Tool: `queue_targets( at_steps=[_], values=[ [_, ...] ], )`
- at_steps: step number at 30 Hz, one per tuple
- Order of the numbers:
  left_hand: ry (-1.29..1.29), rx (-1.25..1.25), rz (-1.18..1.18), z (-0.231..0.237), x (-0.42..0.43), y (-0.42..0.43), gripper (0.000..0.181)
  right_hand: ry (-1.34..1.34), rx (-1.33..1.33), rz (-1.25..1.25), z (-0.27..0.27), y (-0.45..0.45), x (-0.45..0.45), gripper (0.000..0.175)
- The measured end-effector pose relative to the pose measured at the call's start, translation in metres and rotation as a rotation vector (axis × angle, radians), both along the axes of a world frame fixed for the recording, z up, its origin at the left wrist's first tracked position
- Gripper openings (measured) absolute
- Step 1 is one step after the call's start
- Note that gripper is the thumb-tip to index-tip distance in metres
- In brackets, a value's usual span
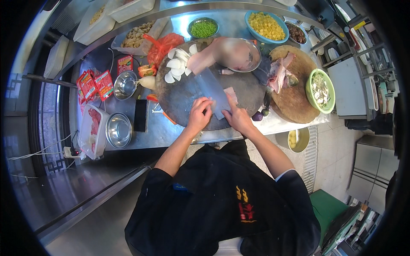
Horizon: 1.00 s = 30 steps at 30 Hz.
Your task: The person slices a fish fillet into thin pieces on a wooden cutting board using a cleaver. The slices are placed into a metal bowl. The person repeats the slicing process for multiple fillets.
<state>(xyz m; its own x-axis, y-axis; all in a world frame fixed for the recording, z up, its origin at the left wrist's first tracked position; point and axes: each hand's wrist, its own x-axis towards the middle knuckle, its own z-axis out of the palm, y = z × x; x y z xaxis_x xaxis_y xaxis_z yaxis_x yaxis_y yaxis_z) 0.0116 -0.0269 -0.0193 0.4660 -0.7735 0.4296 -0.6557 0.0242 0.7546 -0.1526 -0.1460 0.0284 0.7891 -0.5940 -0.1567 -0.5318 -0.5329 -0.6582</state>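
My right hand point(238, 116) grips a broad cleaver point(209, 86) over a dark round chopping block point(179, 102); the hand hides its handle. My left hand point(200, 113) is bent beside the blade, fingertips against it near a small pale piece. Whether the fingers pinch that piece is unclear. Just right of the blade lies a flat pale pink slice point(231, 93). Behind the cleaver, a long pale fish fillet point(202, 60) stretches toward a steel bowl point(256, 60) whose contents are partly blurred. White half-round radish slices point(176, 64) are heaped at the block's far left.
Fish pieces point(280, 73) lie on a brown block point(298, 105) at right, beside a green bowl point(333, 99). Peas point(203, 28) and yellow cubes point(266, 27) stand behind. Steel bowls point(123, 131), a dark phone-like slab point(141, 115) and red packets point(104, 84) are left.
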Motion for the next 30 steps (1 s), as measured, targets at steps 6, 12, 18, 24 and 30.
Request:
queue_targets(
  at_steps=[6,12,18,24,30],
  values=[
    [-0.050,0.072,0.074,-0.002,-0.012,0.000,0.030,-0.033,-0.094,-0.019,-0.012,0.012,0.016,0.080],
    [-0.074,0.091,0.172,0.000,-0.030,-0.006,0.031,0.061,-0.090,0.033,0.000,0.049,-0.059,0.082],
    [-0.090,0.098,0.190,0.002,-0.019,0.007,0.032,0.203,-0.101,0.077,0.036,0.083,-0.157,0.078],
    [-0.007,0.038,0.361,0.006,0.016,0.032,0.024,0.185,0.031,0.046,0.055,0.071,-0.164,0.078],
    [0.019,0.036,0.352,0.012,0.022,0.028,0.023,0.036,0.143,-0.128,0.056,0.066,-0.147,0.074]
  ],
)
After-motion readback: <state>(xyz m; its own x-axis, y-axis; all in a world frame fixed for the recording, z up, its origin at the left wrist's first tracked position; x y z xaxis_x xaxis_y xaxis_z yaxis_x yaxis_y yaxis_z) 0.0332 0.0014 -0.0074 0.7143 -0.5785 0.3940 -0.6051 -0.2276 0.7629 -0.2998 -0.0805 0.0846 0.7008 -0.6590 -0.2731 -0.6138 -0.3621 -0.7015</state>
